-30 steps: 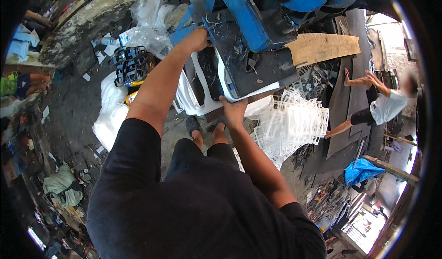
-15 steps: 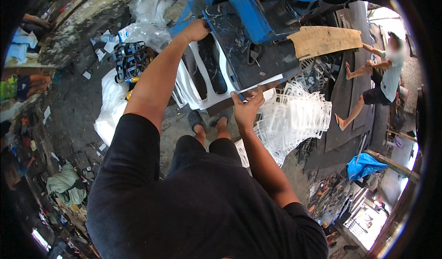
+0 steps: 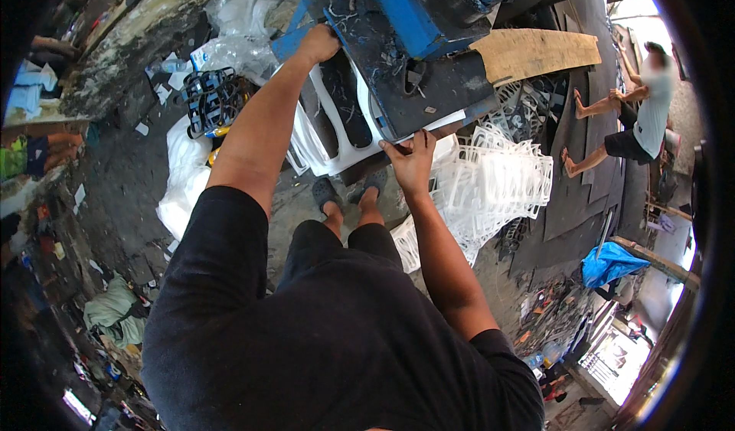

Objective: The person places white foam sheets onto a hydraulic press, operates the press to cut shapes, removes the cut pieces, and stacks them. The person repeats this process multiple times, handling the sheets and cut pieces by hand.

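Note:
A white sheet with large rounded cut-outs (image 3: pixel 346 158) lies at the front of the blue press machine (image 3: pixel 398 10), partly under a dark flat plate (image 3: pixel 436 98). My left hand (image 3: pixel 319 44) is closed at the sheet's far left end, its fingertips partly hidden. At the near right edge, my right hand (image 3: pixel 413 163) pinches the sheet, with the thumb near the plate's corner. More white strips hang below the sheet on the left. Through the cut-outs a dark surface with thin scraps shows.
A heap of white cut-out frames (image 3: pixel 498 178) lies right of my right forearm. Beyond is a brown board (image 3: pixel 536 56), with a person (image 3: pixel 647 109) sitting at the far right. Black strapping (image 3: pixel 210 98) and clear plastic bags (image 3: pixel 237 17) lie to the left.
The view has shifted slightly. My right hand's fingers have curled in more at the sheet's edge. The seated person's feet and arms have moved a little.

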`<act>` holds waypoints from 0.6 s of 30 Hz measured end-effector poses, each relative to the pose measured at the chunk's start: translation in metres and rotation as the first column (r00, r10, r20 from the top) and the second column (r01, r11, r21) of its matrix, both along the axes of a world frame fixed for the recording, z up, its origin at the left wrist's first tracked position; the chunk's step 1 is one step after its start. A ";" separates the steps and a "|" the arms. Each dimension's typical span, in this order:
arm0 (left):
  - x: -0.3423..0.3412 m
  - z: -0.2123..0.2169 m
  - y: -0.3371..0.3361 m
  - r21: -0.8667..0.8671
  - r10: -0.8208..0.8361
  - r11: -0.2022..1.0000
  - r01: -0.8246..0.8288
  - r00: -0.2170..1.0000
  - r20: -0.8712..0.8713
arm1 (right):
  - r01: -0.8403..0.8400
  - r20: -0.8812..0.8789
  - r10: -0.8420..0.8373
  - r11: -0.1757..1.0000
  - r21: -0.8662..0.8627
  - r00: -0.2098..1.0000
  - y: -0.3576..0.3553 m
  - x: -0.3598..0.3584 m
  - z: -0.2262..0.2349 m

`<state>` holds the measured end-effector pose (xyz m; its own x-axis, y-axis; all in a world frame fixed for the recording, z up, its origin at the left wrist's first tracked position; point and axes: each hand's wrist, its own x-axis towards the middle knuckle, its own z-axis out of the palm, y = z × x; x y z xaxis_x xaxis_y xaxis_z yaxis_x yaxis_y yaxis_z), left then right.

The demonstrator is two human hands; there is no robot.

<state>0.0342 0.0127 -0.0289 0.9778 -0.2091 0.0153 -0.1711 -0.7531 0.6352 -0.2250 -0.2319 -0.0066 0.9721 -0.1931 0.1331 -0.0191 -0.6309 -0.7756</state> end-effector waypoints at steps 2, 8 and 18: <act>-0.001 0.000 0.000 0.006 0.038 0.999 -0.037 0.997 -0.061 | -0.002 -0.008 0.002 1.000 -0.017 1.000 0.000 0.000 0.001; -0.077 0.033 -0.024 -0.500 0.594 0.736 -0.457 0.790 0.152 | 0.222 -0.148 -0.178 0.900 0.374 0.973 -0.009 -0.014 0.030; -0.114 0.024 -0.067 -0.660 0.167 0.232 -0.714 0.698 -0.696 | 0.481 -0.488 -0.108 0.445 0.756 0.866 -0.023 0.010 0.004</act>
